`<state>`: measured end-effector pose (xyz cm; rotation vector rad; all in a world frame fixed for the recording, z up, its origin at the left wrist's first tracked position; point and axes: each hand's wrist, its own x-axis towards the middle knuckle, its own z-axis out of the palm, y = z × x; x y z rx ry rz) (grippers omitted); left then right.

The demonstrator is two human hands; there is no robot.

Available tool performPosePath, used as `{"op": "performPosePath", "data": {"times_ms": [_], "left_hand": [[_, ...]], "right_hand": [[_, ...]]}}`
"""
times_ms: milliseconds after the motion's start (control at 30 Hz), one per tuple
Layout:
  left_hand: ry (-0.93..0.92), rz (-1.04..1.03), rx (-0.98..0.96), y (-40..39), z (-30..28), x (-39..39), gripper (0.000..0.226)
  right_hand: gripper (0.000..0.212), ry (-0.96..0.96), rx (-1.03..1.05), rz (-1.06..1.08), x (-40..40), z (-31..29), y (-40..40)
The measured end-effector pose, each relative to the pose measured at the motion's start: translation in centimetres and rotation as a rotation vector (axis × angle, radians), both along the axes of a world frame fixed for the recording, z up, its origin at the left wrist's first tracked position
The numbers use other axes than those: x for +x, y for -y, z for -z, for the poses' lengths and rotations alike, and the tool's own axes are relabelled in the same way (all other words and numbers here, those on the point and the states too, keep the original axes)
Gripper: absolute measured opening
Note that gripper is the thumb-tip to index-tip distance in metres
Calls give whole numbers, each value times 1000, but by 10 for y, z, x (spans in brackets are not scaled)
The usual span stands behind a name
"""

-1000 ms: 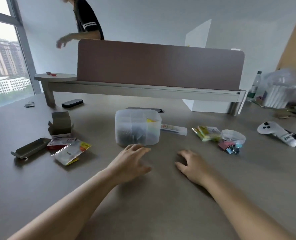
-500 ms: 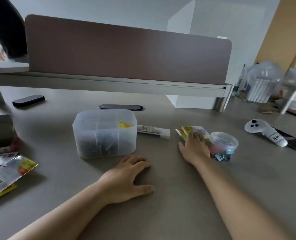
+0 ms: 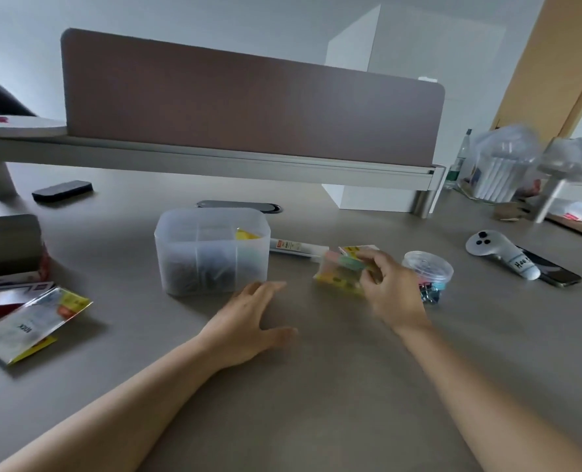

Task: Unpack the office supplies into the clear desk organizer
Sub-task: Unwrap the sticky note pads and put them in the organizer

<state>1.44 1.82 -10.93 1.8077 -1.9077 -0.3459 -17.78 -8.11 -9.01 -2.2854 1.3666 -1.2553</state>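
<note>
The clear desk organizer (image 3: 211,253) stands mid-desk, with dark items in its front compartments and something yellow at the back right. My right hand (image 3: 390,294) grips a clear packet of pastel sticky notes (image 3: 340,274), tilted up off the desk just right of the organizer. My left hand (image 3: 248,321) lies flat on the desk in front of the organizer, fingers spread, holding nothing. A white tube-shaped box (image 3: 298,247) lies behind the packet. A round clear tub of binder clips (image 3: 429,270) sits right of my right hand, with loose clips beside it.
On the left lie a flat clear packet (image 3: 32,323) and an opened cardboard box (image 3: 8,247). A white controller (image 3: 500,255) and a phone (image 3: 555,272) lie at the right. A brown divider panel (image 3: 248,97) on a raised shelf runs across the back, with a black case (image 3: 63,190) under it.
My right hand has closed on the sticky-note packet and lifted it toward the organizer. My left hand stayed flat on the desk. The view shifted slightly left.
</note>
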Motion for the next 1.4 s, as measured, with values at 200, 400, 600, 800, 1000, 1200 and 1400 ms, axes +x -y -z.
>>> {"op": "performPosePath", "data": {"times_ms": [200, 400, 600, 800, 1000, 1200, 1400], "left_hand": [[-730, -132, -146, -6, -10, -13, 50], [-1064, -168, -116, -25, -20, -8, 14], [-1118, -179, -133, -30, -21, 6, 17], [-1066, -144, -49, -31, -28, 15, 19], [-924, -124, 51, -27, -26, 21, 12], [-1005, -208, -6, -23, -23, 18, 9], [-1116, -301, -101, -20, -23, 21, 4]], "right_hand": [[23, 588, 450, -284, 19, -15, -49], [22, 658, 594, -402, 38, -10, -71], [16, 363, 417, -367, 49, -9, -67], [23, 337, 346, -425, 61, -14, -62], [27, 242, 490, -527, 62, -9, -60], [32, 362, 550, -502, 64, -8, -60], [29, 651, 753, -588, 65, -15, -62]]}}
